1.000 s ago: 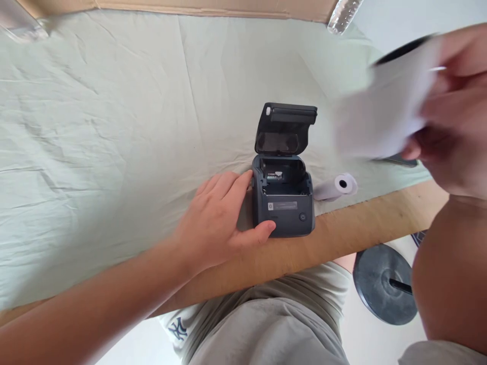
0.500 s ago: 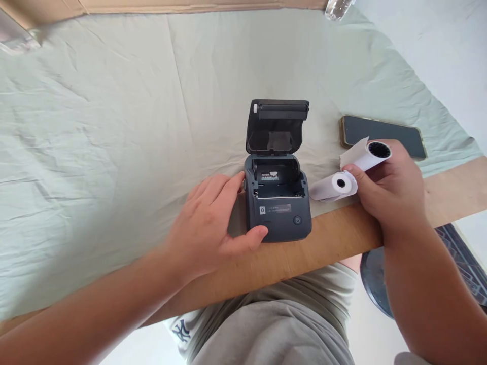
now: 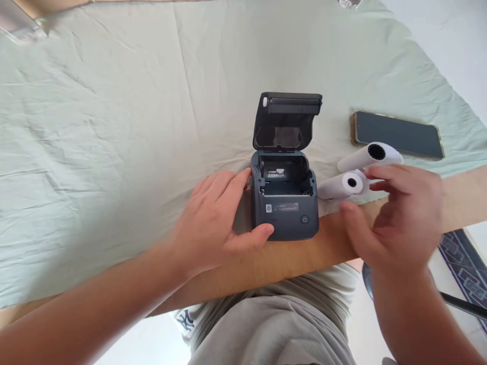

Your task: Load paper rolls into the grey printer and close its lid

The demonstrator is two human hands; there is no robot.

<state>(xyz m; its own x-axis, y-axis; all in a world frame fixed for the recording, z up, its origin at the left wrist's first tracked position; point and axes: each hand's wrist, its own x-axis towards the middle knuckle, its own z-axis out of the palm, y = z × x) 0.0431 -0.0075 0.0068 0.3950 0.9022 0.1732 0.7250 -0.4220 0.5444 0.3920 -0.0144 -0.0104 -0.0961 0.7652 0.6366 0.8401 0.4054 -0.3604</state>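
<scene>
A dark portable printer [image 3: 285,220] with a power button stands at the table's front edge, its lid [image 3: 283,121] raised and its paper bay exposed. My left hand [image 3: 216,218] grips the printer's left front corner, with the thumb at the front and fingers along the left side. To the right lie two white paper rolls: a smaller one [image 3: 338,186] with a narrow core beside the printer, and a larger one [image 3: 357,158] with a wide dark core behind it. My right hand [image 3: 399,213] is just beside the rolls, thumb and fingers apart, holding nothing.
A phone [image 3: 399,134] lies behind the rolls. A wrinkled pale green cloth [image 3: 114,126] covers the table, with a bare wooden strip [image 3: 335,235] along the front. A clear object [image 3: 23,23] stands at the far left, and another [image 3: 349,3] at the back.
My right hand has let go of the paper rolls and drawn back towards me, its thumb now apart from the fingers. My left hand stays on the printer. The view has shifted slightly.
</scene>
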